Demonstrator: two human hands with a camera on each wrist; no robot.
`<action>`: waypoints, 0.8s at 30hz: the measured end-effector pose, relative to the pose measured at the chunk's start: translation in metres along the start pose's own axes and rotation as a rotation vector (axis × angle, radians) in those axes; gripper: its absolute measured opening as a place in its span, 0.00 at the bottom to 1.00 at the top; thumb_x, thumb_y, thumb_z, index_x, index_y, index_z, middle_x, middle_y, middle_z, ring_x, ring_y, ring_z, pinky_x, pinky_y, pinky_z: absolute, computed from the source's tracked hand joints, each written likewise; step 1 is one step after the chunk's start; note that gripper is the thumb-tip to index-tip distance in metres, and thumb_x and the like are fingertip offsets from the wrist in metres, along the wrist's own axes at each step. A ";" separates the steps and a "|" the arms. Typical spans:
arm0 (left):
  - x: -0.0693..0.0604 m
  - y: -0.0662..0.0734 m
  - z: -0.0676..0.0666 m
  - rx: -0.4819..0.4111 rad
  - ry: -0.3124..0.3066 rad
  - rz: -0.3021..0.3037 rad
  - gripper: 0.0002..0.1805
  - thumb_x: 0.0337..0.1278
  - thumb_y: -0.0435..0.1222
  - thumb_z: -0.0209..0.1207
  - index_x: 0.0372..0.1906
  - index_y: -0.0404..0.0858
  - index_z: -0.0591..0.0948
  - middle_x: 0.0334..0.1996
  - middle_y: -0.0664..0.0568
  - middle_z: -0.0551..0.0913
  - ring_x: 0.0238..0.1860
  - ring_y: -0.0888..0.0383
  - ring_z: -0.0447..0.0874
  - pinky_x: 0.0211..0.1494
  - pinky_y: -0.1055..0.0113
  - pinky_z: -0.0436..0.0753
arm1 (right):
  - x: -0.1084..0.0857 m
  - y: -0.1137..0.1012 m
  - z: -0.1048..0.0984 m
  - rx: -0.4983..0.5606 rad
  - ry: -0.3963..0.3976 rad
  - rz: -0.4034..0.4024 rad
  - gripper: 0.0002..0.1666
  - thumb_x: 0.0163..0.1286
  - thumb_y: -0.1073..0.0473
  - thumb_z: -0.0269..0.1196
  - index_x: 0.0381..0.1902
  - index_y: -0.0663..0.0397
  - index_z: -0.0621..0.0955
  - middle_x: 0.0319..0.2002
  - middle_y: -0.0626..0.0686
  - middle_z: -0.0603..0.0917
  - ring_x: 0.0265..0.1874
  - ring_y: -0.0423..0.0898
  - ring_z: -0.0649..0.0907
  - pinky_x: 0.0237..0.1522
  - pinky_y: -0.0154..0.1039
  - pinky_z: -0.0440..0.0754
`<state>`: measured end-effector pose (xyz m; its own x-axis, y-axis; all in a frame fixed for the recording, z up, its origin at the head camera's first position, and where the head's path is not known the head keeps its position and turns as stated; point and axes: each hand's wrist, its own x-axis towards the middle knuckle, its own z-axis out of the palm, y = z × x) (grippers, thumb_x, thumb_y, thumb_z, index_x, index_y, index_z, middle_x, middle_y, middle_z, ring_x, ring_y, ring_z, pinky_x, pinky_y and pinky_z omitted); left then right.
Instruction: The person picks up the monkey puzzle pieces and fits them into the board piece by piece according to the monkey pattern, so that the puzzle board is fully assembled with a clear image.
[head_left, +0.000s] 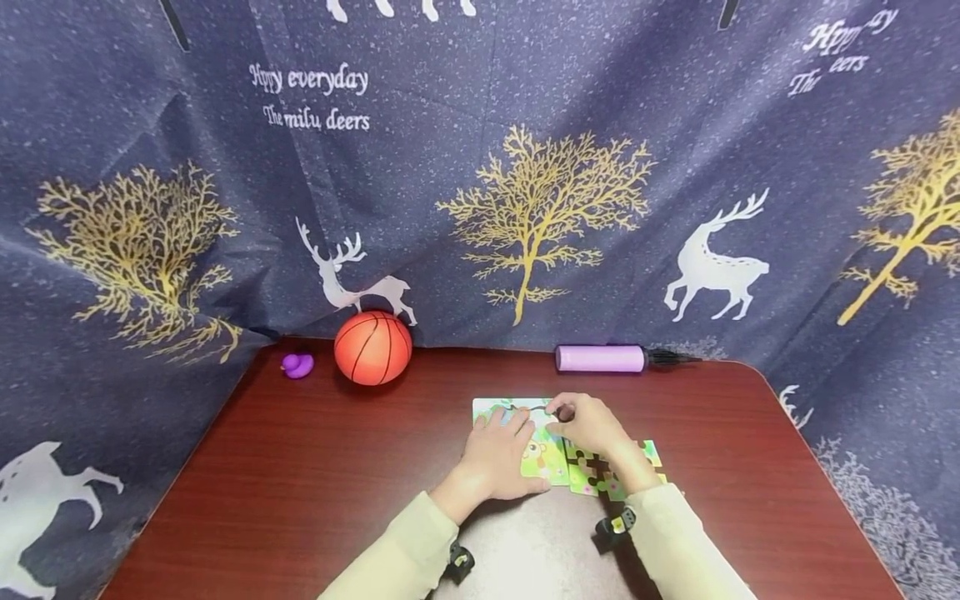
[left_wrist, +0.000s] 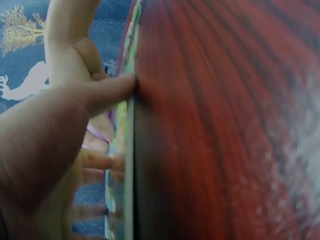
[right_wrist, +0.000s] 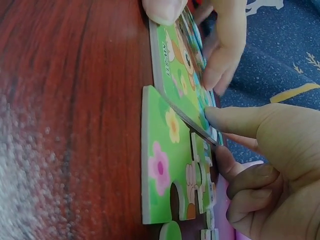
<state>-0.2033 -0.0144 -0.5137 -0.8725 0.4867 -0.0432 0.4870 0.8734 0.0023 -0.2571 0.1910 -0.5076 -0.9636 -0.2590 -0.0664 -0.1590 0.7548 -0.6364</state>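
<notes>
Pale sleeves (head_left: 405, 546) nearest; picture board (head_left: 555, 470) ahead on red-brown table (head_left: 337, 467).
Left hand (head_left: 497, 458) lies on it, fingers spread; right hand (head_left: 595, 427) at its right edge, fingers bent, grip unclear. Puzzle pieces (head_left: 581, 481) just right of board.

Puzzle pieces (head_left: 582, 482) lie right of the puzzle board (head_left: 556, 472), the pump (head_left: 600, 358) behind them.

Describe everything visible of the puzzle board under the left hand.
The puzzle board is thin, mostly green, with a pale edge, looking like card or wood, printed with an orange cartoon animal and flowers. It lies roughly flat on the reddish table beside puzzle pieces. The left hand rests spread across it, hiding much; the right hand is at its right edge, grip unclear.
</notes>
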 end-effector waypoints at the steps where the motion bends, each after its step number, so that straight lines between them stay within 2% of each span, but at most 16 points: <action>1: 0.001 -0.001 0.001 -0.005 -0.003 0.015 0.55 0.51 0.78 0.54 0.78 0.48 0.68 0.79 0.54 0.62 0.76 0.43 0.61 0.72 0.41 0.67 | 0.000 0.000 0.000 0.001 -0.002 -0.001 0.10 0.64 0.59 0.75 0.43 0.47 0.87 0.36 0.48 0.84 0.35 0.45 0.81 0.39 0.46 0.80; 4: 0.003 -0.003 0.001 -0.016 -0.010 0.041 0.56 0.51 0.78 0.54 0.77 0.46 0.68 0.80 0.55 0.61 0.77 0.44 0.60 0.73 0.41 0.66 | -0.001 0.000 0.002 0.002 -0.007 -0.004 0.11 0.65 0.59 0.75 0.43 0.47 0.87 0.36 0.48 0.84 0.35 0.45 0.80 0.39 0.45 0.80; 9: 0.007 -0.002 -0.001 -0.023 0.005 0.061 0.56 0.49 0.78 0.56 0.78 0.49 0.68 0.78 0.54 0.64 0.76 0.44 0.62 0.70 0.40 0.69 | -0.002 0.001 -0.002 0.016 -0.012 -0.006 0.12 0.66 0.59 0.74 0.46 0.49 0.86 0.36 0.48 0.83 0.33 0.46 0.80 0.36 0.44 0.79; 13: 0.010 -0.001 -0.004 -0.040 -0.013 0.075 0.55 0.49 0.77 0.58 0.79 0.51 0.67 0.78 0.53 0.64 0.76 0.42 0.62 0.69 0.39 0.69 | -0.009 0.006 -0.011 0.011 -0.013 -0.021 0.15 0.66 0.57 0.74 0.49 0.50 0.86 0.35 0.47 0.84 0.34 0.45 0.81 0.38 0.44 0.79; 18: 0.014 -0.002 -0.008 -0.033 -0.037 0.086 0.55 0.49 0.78 0.57 0.80 0.56 0.66 0.79 0.56 0.62 0.77 0.44 0.60 0.70 0.40 0.69 | -0.023 0.015 -0.026 -0.052 -0.017 -0.046 0.17 0.64 0.54 0.75 0.49 0.51 0.87 0.36 0.47 0.84 0.36 0.44 0.82 0.40 0.46 0.80; 24: 0.015 -0.005 -0.011 -0.042 -0.063 0.085 0.55 0.48 0.78 0.58 0.80 0.59 0.65 0.80 0.57 0.61 0.77 0.45 0.59 0.71 0.41 0.68 | -0.037 0.023 -0.036 -0.109 -0.118 -0.029 0.21 0.58 0.53 0.80 0.49 0.48 0.87 0.39 0.47 0.84 0.33 0.42 0.81 0.40 0.47 0.81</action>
<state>-0.2194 -0.0115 -0.5033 -0.8236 0.5576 -0.1038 0.5555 0.8300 0.0506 -0.2333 0.2397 -0.4920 -0.9274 -0.3456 -0.1431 -0.2147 0.8052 -0.5528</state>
